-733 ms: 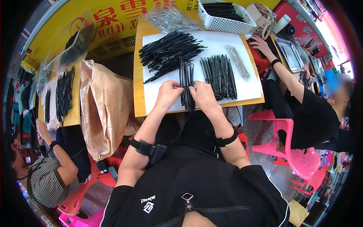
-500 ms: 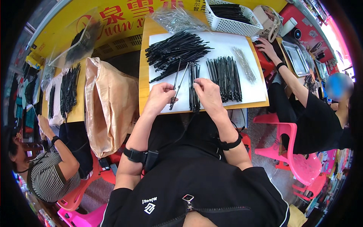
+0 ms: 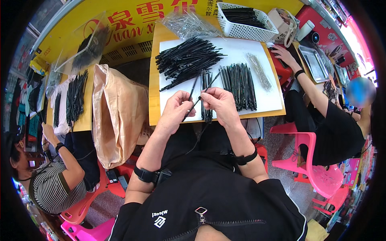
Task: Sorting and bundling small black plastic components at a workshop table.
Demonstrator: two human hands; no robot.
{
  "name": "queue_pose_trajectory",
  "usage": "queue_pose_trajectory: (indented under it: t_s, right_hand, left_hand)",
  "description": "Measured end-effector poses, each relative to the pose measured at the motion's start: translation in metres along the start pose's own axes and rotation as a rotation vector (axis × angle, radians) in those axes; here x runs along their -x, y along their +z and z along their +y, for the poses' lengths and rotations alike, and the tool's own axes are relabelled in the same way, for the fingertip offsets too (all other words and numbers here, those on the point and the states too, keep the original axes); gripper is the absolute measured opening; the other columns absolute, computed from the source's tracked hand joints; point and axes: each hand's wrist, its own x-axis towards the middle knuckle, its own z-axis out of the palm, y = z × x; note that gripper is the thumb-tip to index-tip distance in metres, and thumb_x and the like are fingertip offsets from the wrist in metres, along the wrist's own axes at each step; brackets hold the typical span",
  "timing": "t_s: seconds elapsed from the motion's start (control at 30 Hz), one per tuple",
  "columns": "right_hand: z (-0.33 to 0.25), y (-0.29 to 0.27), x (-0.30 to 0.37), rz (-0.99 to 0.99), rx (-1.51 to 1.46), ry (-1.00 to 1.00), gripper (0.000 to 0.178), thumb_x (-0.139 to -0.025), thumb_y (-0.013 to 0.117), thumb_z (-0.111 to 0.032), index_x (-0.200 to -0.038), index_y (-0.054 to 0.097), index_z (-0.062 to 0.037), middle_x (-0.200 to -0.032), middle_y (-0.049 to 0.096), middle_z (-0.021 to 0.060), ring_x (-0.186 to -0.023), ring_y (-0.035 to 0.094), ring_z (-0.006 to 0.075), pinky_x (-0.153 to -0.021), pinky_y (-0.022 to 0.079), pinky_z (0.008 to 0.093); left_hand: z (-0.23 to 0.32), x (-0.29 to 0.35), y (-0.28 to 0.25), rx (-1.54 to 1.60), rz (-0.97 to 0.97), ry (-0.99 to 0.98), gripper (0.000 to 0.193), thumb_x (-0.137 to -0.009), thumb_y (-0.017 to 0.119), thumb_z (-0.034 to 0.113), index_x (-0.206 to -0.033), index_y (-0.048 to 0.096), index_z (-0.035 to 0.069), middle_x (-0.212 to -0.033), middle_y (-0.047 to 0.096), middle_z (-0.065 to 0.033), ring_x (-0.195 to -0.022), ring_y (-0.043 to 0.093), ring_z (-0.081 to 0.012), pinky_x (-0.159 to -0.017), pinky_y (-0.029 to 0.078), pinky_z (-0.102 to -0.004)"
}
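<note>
My left hand (image 3: 175, 111) is closed on a slender black stick (image 3: 193, 89) that points up and away. Another thin black stick (image 3: 212, 81) crosses it at a slant, and my right hand (image 3: 220, 105) pinches near the crossing, its fingertips close to my left ones. Just behind my hands lies a narrow row of black sticks (image 3: 206, 76), partly hidden by my right hand. To the right is a wider, neat row of such sticks (image 3: 238, 86). A large loose heap of them (image 3: 187, 58) spreads at the back left of the white board (image 3: 267, 102).
A clear bundle of thin strips (image 3: 259, 72) lies right on the board. Behind are clear plastic bags (image 3: 189, 25) and a white basket (image 3: 247, 29) of black sticks. A tan sack (image 3: 116, 116) stands left. People sit at both sides, one by a pink chair (image 3: 309, 148).
My right hand has moved left from the narrow row to my left hand and now pinches by the crossed sticks. My left hand has shifted slightly right.
</note>
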Motion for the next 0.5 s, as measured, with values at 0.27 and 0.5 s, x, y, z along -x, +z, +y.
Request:
queue_pose_trajectory:
  t_s: [0.27,0.5]
  right_hand:
    - [-0.013,0.008,0.012,0.125,0.428,-0.172,0.015,-0.083,0.067,-0.009,-0.09,0.064,0.0032,-0.071,0.063,0.0048,-0.06,0.059,0.0084,-0.053,0.045,0.0217]
    - [-0.011,0.006,0.007,0.065,0.999,-0.863,0.016,-0.077,0.068,-0.005,-0.092,0.064,-0.0029,-0.084,0.06,0.0085,-0.069,0.063,0.0243,-0.059,0.051,0.0306]
  left_hand:
    - [0.005,0.002,0.012,-0.21,0.197,0.085,0.012,-0.076,0.069,0.001,-0.087,0.063,-0.001,-0.068,0.056,0.0013,-0.054,0.047,-0.0028,-0.047,0.035,-0.0168]
    - [0.006,0.002,0.012,-0.249,0.231,0.174,0.01,-0.076,0.069,0.001,-0.083,0.064,-0.002,-0.064,0.057,0.001,-0.052,0.047,-0.003,-0.047,0.036,-0.0173]
